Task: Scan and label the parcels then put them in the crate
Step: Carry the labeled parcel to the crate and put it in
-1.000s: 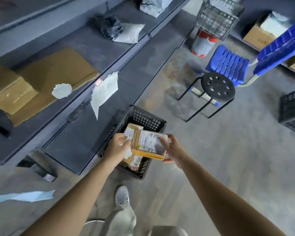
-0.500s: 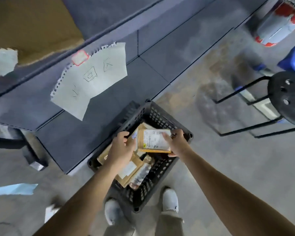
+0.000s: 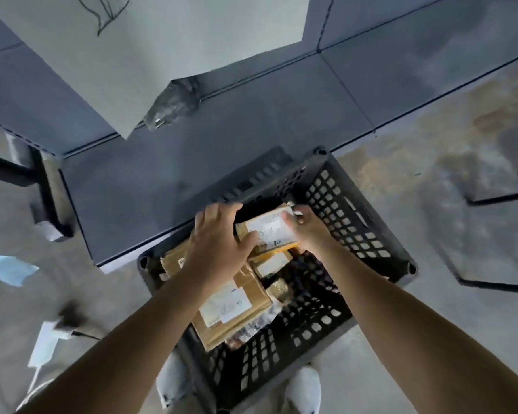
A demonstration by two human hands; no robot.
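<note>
A small brown parcel (image 3: pixel 269 231) with a white label sits low inside the black lattice crate (image 3: pixel 356 222) on the floor. My left hand (image 3: pixel 219 237) grips its left edge with thumb on the label. My right hand (image 3: pixel 307 228) holds its right end, fingers curled over the far corner. Under and beside it lie several other brown parcels, the largest one (image 3: pixel 237 306) with a white label near the crate's front left.
A grey shelf unit (image 3: pixel 251 121) stands just behind the crate, with a hanging white paper sign (image 3: pixel 150 46) above. A black stool leg (image 3: pixel 497 198) is at right. A white handheld device with cable (image 3: pixel 47 342) and blue paper (image 3: pixel 8 268) lie on the floor at left. My shoes flank the crate.
I have bent lower toward the crate and both hands have carried the small parcel down into it, onto the other parcels.
</note>
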